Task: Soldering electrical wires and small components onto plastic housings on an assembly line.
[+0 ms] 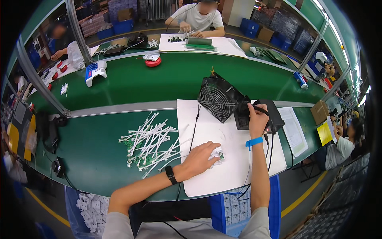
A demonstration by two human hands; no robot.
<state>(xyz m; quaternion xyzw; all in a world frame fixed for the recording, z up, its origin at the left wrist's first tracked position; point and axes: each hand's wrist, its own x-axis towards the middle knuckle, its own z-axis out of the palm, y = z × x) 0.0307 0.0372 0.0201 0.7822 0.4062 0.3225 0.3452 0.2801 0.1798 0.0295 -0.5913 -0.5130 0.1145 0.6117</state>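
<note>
My left hand (201,158) rests on the white sheet (203,181), its fingers closed around a small white plastic part (217,153) with a bit of green circuit board showing. Further right and farther off, my right hand (258,118) grips the black handle of what looks like a soldering iron (261,108), at the black stand (241,120). The iron's tip is hidden. A black fan (216,99) with a wire grille stands tilted beside the stand. Left of my left hand lies a pile of white cables (153,137) with small green boards.
A black powered box (274,115) and a printed sheet (294,131) sit at the right. Blue bins (72,199) of white parts stand below the bench edge. Across the green belt (175,75), a co-worker (201,20) works; a red round item (152,62) lies on it.
</note>
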